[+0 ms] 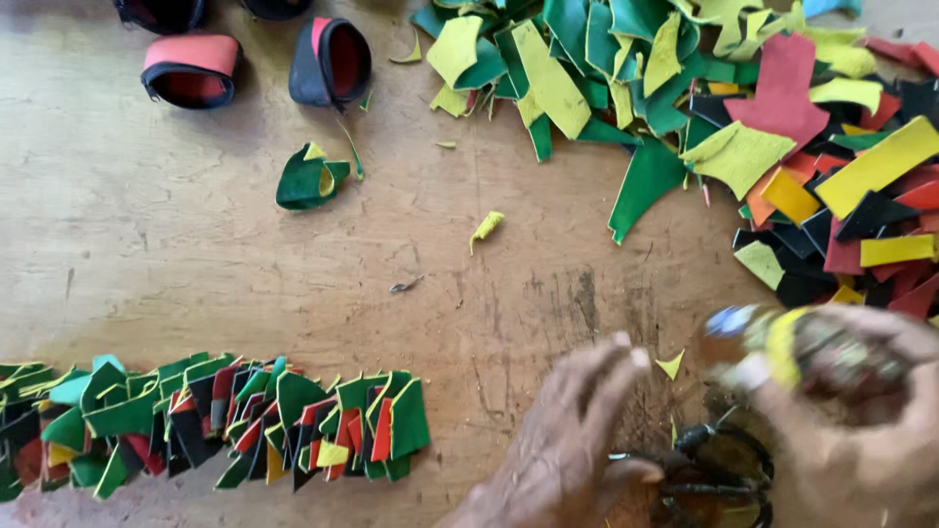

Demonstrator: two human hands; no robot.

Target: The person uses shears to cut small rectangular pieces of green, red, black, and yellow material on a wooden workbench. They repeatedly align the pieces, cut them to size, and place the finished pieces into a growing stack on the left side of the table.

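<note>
Scissors (719,479) lie between left hand (567,445), fingers apart, and blurred right hand (861,420), grip unclear.

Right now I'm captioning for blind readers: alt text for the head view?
Two hands, left hand and blurred right hand, meet over dark scissors on a wooden table, between a row of folded coloured pieces and a scrap pile.

A worn wooden table (196,225) carries a scrap pile (743,108) top right, a folded-piece row (215,425) bottom left, red-black cuffs (191,68) top left, scattered offcuts (486,228).
</note>
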